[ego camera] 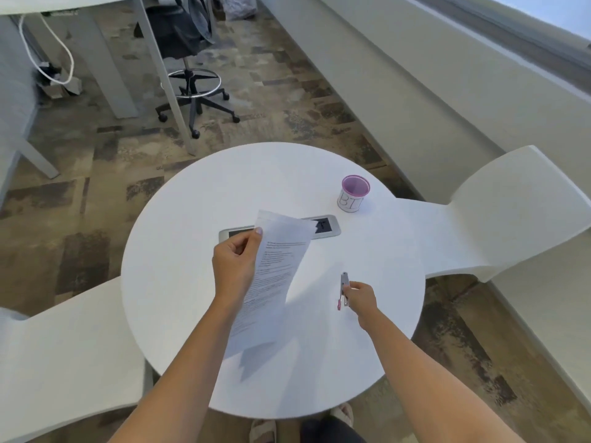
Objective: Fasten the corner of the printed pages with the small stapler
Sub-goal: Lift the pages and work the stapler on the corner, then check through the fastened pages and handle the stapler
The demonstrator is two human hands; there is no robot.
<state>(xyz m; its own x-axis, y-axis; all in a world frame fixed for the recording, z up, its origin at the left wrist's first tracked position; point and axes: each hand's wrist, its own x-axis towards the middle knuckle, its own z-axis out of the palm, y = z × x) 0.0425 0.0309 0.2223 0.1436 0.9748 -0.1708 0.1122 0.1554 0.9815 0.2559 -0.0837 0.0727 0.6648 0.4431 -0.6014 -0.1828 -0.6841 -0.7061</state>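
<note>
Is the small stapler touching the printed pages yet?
Apart. The head view shows the stapler in the right hand, with bare table between it and the pages held up by the left hand.

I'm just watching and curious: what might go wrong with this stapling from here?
The pages hang lifted from one edge in the left hand, so sheets could slip out of line before stapling. The right hand holds the small stapler apart from the paper; aiming one-handed, it might miss the corner.
</note>
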